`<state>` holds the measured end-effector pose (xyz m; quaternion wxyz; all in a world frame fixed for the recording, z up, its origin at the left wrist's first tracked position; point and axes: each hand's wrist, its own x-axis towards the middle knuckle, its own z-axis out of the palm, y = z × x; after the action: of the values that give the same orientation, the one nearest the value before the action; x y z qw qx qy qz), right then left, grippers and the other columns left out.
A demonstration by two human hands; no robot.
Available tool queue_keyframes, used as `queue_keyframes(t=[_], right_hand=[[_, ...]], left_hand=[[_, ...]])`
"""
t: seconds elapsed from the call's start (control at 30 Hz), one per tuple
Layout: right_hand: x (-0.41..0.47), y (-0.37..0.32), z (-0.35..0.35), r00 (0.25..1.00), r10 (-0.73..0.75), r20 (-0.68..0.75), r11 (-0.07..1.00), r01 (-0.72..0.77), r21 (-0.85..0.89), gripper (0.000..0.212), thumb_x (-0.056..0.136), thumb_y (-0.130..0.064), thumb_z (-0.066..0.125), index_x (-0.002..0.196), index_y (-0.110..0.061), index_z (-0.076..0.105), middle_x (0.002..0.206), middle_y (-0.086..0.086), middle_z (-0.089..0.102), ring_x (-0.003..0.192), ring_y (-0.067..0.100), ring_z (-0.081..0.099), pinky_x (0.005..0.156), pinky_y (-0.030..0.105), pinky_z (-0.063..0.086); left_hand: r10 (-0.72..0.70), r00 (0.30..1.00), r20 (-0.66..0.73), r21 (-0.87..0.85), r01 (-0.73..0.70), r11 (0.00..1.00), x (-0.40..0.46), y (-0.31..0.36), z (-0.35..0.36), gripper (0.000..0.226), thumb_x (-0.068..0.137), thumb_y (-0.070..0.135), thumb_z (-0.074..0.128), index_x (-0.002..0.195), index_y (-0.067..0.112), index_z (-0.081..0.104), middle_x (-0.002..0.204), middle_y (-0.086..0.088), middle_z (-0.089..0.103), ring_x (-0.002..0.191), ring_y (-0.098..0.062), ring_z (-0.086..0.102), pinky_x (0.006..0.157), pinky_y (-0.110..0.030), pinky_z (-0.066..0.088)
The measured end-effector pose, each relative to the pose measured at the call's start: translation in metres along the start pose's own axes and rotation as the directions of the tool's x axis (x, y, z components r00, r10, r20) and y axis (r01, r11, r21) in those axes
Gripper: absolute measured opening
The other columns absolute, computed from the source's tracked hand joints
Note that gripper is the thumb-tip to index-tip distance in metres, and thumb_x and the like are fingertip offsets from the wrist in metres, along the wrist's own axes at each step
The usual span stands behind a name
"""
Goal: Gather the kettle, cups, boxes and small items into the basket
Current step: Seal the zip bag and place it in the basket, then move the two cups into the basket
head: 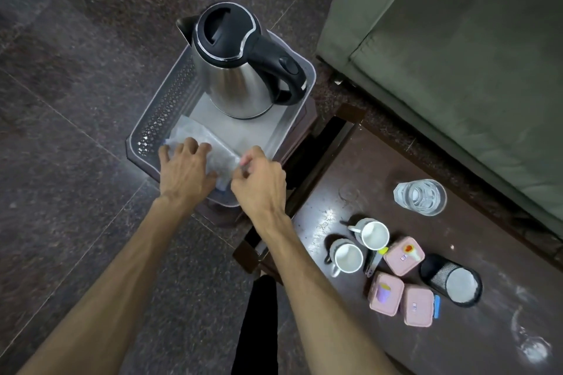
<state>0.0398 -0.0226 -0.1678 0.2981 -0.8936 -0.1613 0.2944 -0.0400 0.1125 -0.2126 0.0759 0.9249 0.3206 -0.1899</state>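
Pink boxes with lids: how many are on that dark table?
3. One square pink plastic box lies right of the white cups; two more, and, sit side by side nearer the person. None appears hidden.

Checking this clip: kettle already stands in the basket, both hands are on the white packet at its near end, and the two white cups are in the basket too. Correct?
Not quite. The cups sit on the dark table beside the pink boxes, not in the basket. The head view shows the kettle in it, with the left hand and right hand on the white packet.
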Motion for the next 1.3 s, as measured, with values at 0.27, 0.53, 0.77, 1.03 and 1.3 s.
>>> queue_keyframes(t=[0.27, 0.53, 0.77, 1.03, 1.3], right_hand=[[-0.040, 0.091, -0.053, 0.970, 0.073, -0.230, 0.966, -0.012, 0.257, 0.008, 0.085, -0.025, 0.073, 0.082, -0.028, 0.066, 0.060, -0.017, 0.062, 0.055, 0.003, 0.062, 0.057, 0.027, 0.056], [-0.072, 0.213, -0.123, 0.955, 0.185, -0.233, 0.963, -0.224, -0.151, 0.047, 0.076, -0.011, 0.074, 0.121, -0.023, 0.067, 0.124, -0.001, 0.070, 0.109, 0.024, 0.068, 0.094, 0.041, 0.055], [-0.075, 0.269, -0.125, 0.970, 0.191, 0.153, 0.813, -0.068, -0.578, 0.095, 0.070, -0.017, 0.077, 0.155, -0.021, 0.037, 0.155, 0.005, 0.045, 0.136, 0.031, 0.047, 0.114, 0.043, 0.035], [-0.064, 0.285, -0.120, 0.998, 0.019, 0.058, 0.874, 0.012, -0.487, 0.060, 0.076, -0.027, 0.079, 0.133, -0.020, 0.061, 0.126, 0.008, 0.065, 0.117, 0.034, 0.058, 0.103, 0.042, 0.043], [-0.064, 0.253, -0.126, 0.989, -0.110, -0.101, 0.964, 0.081, -0.255, 0.068, 0.060, -0.035, 0.090, 0.123, -0.022, 0.068, 0.109, 0.002, 0.060, 0.104, 0.029, 0.060, 0.089, 0.035, 0.048]], left_hand=[[-0.049, 0.900, -0.434, -0.228, -0.057, 0.972, -0.035, 0.040, -0.005, 0.027, 0.081, 0.027, 0.068, 0.105, 0.015, 0.073, 0.109, -0.009, 0.068, 0.101, -0.031, 0.061, 0.102, -0.048, 0.033], [0.053, 0.889, -0.455, -0.490, -0.300, 0.819, -0.139, 0.166, 0.049, 0.011, 0.076, 0.020, 0.068, 0.085, 0.015, 0.063, 0.081, 0.000, 0.055, 0.077, -0.027, 0.056, 0.073, -0.040, 0.040], [0.126, 0.990, 0.059, -0.453, -0.086, 0.887, -0.196, 0.258, 0.118, 0.086, 0.063, 0.052, 0.078, 0.139, 0.022, 0.051, 0.133, 0.000, 0.054, 0.113, -0.023, 0.059, 0.090, -0.038, 0.049], [0.109, 0.993, 0.051, -0.363, -0.084, 0.928, -0.173, 0.287, 0.139, 0.063, 0.074, 0.041, 0.079, 0.128, 0.013, 0.060, 0.117, -0.007, 0.059, 0.100, -0.026, 0.060, 0.089, -0.039, 0.049], [0.186, 0.978, -0.095, -0.470, -0.209, 0.857, -0.174, 0.268, 0.111, 0.066, 0.062, 0.009, 0.076, 0.125, 0.021, 0.062, 0.130, 0.001, 0.057, 0.116, -0.024, 0.056, 0.097, -0.037, 0.042]])
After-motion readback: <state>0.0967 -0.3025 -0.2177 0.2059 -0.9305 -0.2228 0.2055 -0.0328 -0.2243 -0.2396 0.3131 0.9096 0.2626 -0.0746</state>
